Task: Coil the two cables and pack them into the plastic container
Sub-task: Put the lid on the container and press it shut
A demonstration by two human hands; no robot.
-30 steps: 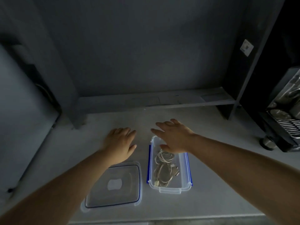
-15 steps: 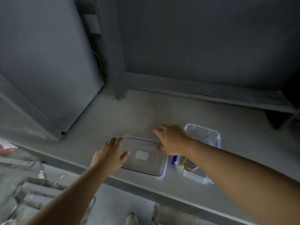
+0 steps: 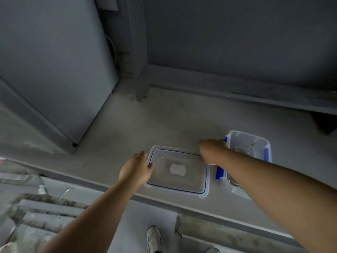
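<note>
A clear plastic lid with a blue seal line lies flat on the counter near its front edge. My left hand grips its left edge, thumb over the rim. My right hand, blurred, is closed on the lid's far right corner. To the right stands the clear plastic container with blue clips. Pale coiled cables lie inside it, mostly hidden by my right forearm.
The grey concrete counter ends in a front edge just below the lid. A tall grey cabinet stands at the left and a low shelf runs along the back wall. My shoe and rubble show on the floor.
The view swung left and down. My right hand left the container and went to the lid's right corner. My left hand slid to the lid's left edge and closed on it.
</note>
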